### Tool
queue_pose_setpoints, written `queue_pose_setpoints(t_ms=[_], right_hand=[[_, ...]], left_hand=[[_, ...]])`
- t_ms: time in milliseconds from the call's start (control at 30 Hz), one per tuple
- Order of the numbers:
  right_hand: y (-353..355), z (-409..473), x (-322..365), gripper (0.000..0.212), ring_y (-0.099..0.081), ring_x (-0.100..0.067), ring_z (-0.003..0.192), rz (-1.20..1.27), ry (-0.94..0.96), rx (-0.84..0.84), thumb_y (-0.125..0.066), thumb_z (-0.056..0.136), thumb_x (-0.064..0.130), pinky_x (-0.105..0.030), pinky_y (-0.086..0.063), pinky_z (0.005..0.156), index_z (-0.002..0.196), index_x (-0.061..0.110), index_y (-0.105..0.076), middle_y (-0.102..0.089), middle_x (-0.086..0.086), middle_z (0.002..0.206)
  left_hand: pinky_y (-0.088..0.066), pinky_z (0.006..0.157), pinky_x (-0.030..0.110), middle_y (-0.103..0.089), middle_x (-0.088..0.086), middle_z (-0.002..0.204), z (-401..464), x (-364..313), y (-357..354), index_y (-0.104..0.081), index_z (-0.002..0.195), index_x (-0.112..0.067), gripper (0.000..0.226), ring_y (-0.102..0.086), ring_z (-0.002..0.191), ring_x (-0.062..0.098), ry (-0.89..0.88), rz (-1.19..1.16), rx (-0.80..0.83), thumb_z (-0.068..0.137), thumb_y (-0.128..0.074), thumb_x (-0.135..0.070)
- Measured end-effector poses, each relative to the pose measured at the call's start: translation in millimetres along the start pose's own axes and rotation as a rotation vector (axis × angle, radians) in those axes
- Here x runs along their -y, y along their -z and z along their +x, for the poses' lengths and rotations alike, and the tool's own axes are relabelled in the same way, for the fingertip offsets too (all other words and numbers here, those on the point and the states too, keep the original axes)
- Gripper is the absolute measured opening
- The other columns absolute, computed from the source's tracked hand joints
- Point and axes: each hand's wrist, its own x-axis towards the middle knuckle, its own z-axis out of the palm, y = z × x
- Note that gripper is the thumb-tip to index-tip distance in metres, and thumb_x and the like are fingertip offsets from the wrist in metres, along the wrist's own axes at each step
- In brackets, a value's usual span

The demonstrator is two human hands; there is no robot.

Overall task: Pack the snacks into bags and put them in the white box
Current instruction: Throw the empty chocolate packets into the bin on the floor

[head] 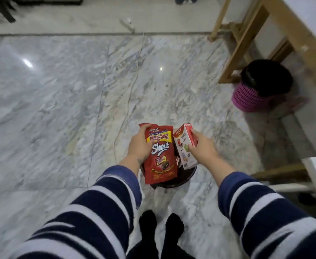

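My left hand (141,144) is clamped on a red Beng-Beng pouch (160,156), fingers wrapped over its upper left edge and thumb across the yellow band of the label. My right hand (203,146) pinches a white and red Astor box (185,146) near its top, fingers on the red side panel. I hold both snacks upright, side by side and almost touching, above a dark round container (179,179) that stands on the floor just ahead of my feet; the lower ends of both packs overlap its rim from my view, and I cannot tell whether they touch it.

The marble floor (60,101) fills most of what I see, grey-white with tile seams and two bright light reflections. A thin cord (133,86) trails across it toward the container. On the right runs a pale wooden frame (243,40) with a white top above it, seen at a slant. Beside that frame stands a pink mesh bin (250,98) lined with a black bag. My sleeves (101,212) are dark blue with white stripes, pushed up from the wrists. Below them my two dark-socked feet (161,223) stand close together on the floor. No white box for the packing shows clearly from here.
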Motion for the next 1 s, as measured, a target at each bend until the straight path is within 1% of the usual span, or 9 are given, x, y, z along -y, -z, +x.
queue_pose_setpoints(t_ms=[133,233,300,400,500,567,667,867,1000], right_hand=[[-72,64,-41,0.061,-0.057,-0.031,0.116,-0.044,-0.052,0.039,-0.058,0.090,0.025,-0.037,-0.049,0.095,0.146,0.028,-0.034,-0.060,-0.008,0.131],[-126,103,-71,0.062,-0.058,-0.032,0.114,-0.031,-0.093,0.075,-0.057,0.091,0.026,-0.041,-0.050,0.094,0.147,0.030,-0.031,-0.060,-0.009,0.130],[-152,123,-87,0.064,-0.060,-0.032,0.111,-0.023,-0.115,0.119,-0.056,0.092,0.031,-0.040,-0.051,0.092,0.148,0.033,-0.026,-0.061,-0.010,0.127],[-172,141,-105,0.063,-0.058,-0.033,0.113,-0.086,-0.165,0.178,-0.052,0.092,0.037,-0.039,-0.050,0.090,0.149,0.033,-0.024,-0.060,-0.011,0.127],[-168,142,-108,0.055,-0.056,-0.032,0.117,-0.116,-0.181,0.200,-0.050,0.094,0.036,-0.039,-0.049,0.093,0.146,0.029,-0.032,-0.058,-0.009,0.131],[-151,135,-98,0.051,-0.053,-0.031,0.121,-0.131,-0.177,0.203,-0.049,0.096,0.034,-0.038,-0.046,0.093,0.145,0.026,-0.036,-0.056,-0.008,0.134],[-108,115,-73,0.049,-0.052,-0.029,0.124,-0.138,-0.160,0.195,-0.048,0.096,0.031,-0.036,-0.046,0.095,0.143,0.026,-0.039,-0.055,-0.008,0.136],[7,49,-28,0.044,-0.053,-0.026,0.123,-0.096,-0.145,0.189,-0.048,0.095,0.031,-0.033,-0.046,0.098,0.138,0.025,-0.046,-0.053,-0.005,0.138],[89,1,-19,0.044,-0.056,-0.027,0.118,-0.072,-0.220,0.153,-0.045,0.096,0.029,-0.033,-0.047,0.094,0.140,0.022,-0.045,-0.050,-0.010,0.139]], left_hand=[[-0.047,0.077,0.027,-0.064,0.010,0.120,57,58,-56,-0.044,0.133,-0.021,0.049,-0.063,0.099,0.025,0.091,0.015,0.038,0.089,-0.061,-0.011],[-0.047,0.077,0.027,-0.062,0.010,0.122,91,104,-97,-0.043,0.135,-0.022,0.051,-0.061,0.097,0.021,0.130,0.029,0.093,0.089,-0.061,-0.012],[-0.052,0.083,0.033,-0.061,0.008,0.124,106,131,-118,-0.039,0.139,-0.025,0.056,-0.061,0.103,0.026,0.148,0.061,0.150,0.088,-0.062,-0.017],[-0.054,0.086,0.046,-0.057,0.009,0.127,117,159,-134,-0.027,0.147,-0.031,0.070,-0.060,0.110,0.033,0.224,0.129,0.281,0.088,-0.065,-0.024],[-0.047,0.098,0.041,-0.053,0.014,0.136,117,161,-131,-0.026,0.149,-0.027,0.071,-0.054,0.121,0.033,0.262,0.211,0.337,0.089,-0.065,-0.022],[-0.042,0.102,0.034,-0.053,0.015,0.136,112,143,-118,-0.028,0.149,-0.023,0.069,-0.052,0.124,0.030,0.264,0.220,0.361,0.090,-0.064,-0.020],[-0.040,0.102,0.033,-0.052,0.014,0.138,99,95,-89,-0.032,0.147,-0.018,0.062,-0.051,0.127,0.028,0.238,0.233,0.392,0.092,-0.062,-0.020],[-0.043,0.101,0.035,-0.055,0.010,0.134,67,-37,-29,-0.043,0.139,-0.017,0.053,-0.053,0.121,0.027,0.059,0.354,0.437,0.091,-0.062,-0.024],[-0.046,0.098,0.036,-0.056,0.007,0.131,47,-132,-9,-0.045,0.137,-0.020,0.050,-0.055,0.117,0.026,-0.111,0.422,0.477,0.090,-0.062,-0.028]])
